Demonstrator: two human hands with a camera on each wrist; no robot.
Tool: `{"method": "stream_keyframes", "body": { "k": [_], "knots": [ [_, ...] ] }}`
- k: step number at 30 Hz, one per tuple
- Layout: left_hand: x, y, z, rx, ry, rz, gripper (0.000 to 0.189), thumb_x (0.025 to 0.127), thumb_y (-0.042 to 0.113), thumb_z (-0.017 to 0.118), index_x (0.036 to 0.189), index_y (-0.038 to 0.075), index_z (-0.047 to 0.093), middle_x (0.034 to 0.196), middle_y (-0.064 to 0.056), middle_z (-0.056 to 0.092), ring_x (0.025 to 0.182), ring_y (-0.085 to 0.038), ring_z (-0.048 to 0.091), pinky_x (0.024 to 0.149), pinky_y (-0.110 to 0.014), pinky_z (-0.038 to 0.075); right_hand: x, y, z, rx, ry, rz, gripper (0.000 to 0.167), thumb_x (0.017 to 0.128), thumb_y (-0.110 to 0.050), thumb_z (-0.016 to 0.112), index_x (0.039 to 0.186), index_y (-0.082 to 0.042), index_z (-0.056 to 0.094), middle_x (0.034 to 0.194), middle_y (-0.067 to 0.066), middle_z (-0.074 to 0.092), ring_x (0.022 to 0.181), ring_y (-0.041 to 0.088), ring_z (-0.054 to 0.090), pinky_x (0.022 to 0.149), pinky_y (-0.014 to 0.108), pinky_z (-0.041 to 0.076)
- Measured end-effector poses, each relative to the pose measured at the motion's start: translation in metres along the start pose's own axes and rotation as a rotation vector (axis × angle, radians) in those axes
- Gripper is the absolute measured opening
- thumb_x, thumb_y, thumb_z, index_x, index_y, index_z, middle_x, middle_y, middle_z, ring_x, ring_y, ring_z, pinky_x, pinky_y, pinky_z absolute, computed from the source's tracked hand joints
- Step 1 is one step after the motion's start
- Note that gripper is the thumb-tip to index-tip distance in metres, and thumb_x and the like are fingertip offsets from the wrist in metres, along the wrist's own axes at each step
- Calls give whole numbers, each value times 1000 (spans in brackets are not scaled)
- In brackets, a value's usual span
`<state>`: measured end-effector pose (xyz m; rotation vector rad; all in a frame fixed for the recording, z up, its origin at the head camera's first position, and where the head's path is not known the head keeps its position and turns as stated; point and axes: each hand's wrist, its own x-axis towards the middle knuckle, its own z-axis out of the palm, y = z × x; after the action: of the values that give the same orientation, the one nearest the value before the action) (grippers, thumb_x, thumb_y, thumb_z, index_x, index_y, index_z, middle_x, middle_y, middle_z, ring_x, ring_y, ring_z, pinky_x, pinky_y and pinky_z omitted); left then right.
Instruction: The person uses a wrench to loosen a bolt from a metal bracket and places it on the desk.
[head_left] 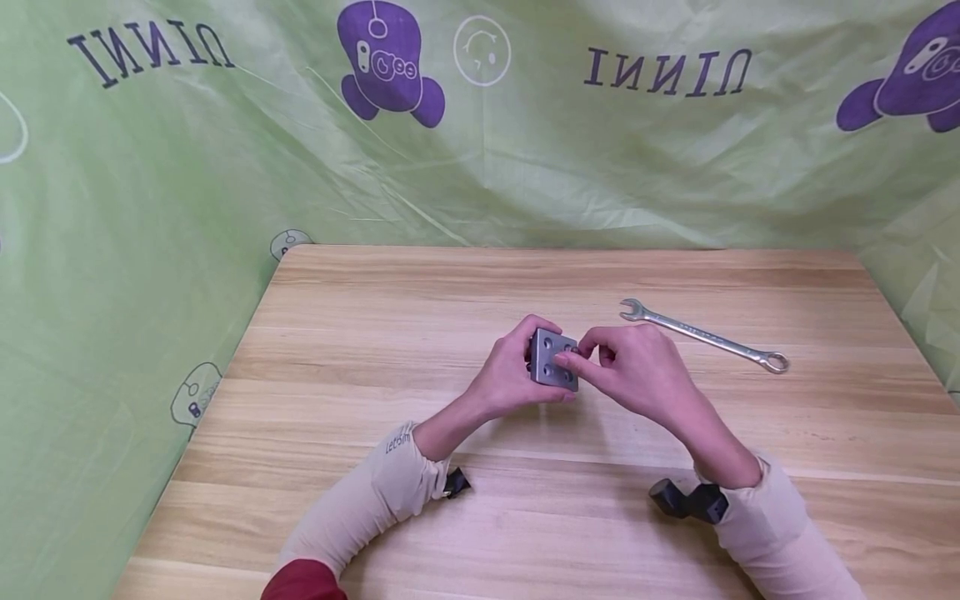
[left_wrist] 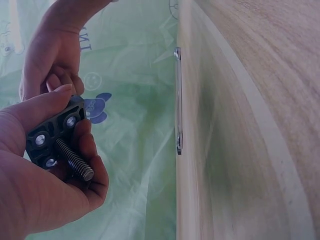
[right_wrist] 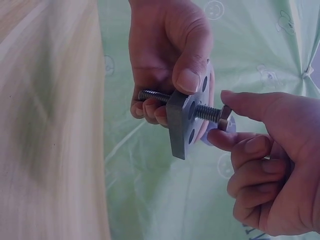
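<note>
Above the worktop (head_left: 375,333), your left hand (head_left: 510,375) holds a small gray metal block (head_left: 549,357), with thumb and fingers curled around it. A shiny bolt (right_wrist: 206,113) goes right through the block — its head sticks out on one side, and its long ridged end pokes out on the other. Your right hand (head_left: 645,367) pinches the head of the bolt, and its other fingers are folded in. On the back of the block you can see round silver bits (left_wrist: 40,140) near the bolt. A long silver wrench (head_left: 705,335) lies on the worktop past your right hand — open end to the left, ring end to the right. A green sheet (head_left: 247,150) with purple pictures hangs behind.
</note>
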<state>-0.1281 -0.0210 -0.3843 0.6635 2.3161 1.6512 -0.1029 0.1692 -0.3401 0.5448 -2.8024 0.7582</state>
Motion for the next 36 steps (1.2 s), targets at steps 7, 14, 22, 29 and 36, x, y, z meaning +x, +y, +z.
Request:
{"method": "stream_keyframes", "body": {
  "k": [7,14,22,29,36],
  "knots": [
    [0,0,0,-23,-5,-4,72,64,4,91,126,5,52,114,-18,70,93,-15,65,79,-20,53,-1,2,-1,26,6,-50,16,80,-28,82,87,-15,77,51,-9,40,51,4,34,51,21,28],
    [0,-1,0,-26,-5,-3,71,64,4,91,124,7,52,113,-17,71,93,-15,66,80,-21,54,-2,3,-2,66,27,-111,19,78,-19,82,96,-15,79,52,-10,41,53,1,33,53,21,28],
    [0,-1,0,-28,-4,3,71,64,4,91,124,8,52,111,-17,71,93,-14,66,82,-21,53,-1,2,-2,129,23,-141,23,77,-7,78,99,-13,79,51,-11,39,51,-2,31,52,19,28],
    [-1,0,0,-25,0,8,72,63,4,92,124,6,53,111,-17,71,92,-12,64,83,-21,52,-1,4,0,153,42,-188,29,74,5,71,94,-14,80,52,-12,38,52,-4,31,51,18,28],
    [0,0,0,-15,-3,4,73,63,4,92,125,6,53,115,-16,70,94,-13,64,84,-22,52,0,5,2,176,94,-249,34,71,13,68,87,-14,80,57,-10,51,56,-3,36,51,13,32]
  ]
}}
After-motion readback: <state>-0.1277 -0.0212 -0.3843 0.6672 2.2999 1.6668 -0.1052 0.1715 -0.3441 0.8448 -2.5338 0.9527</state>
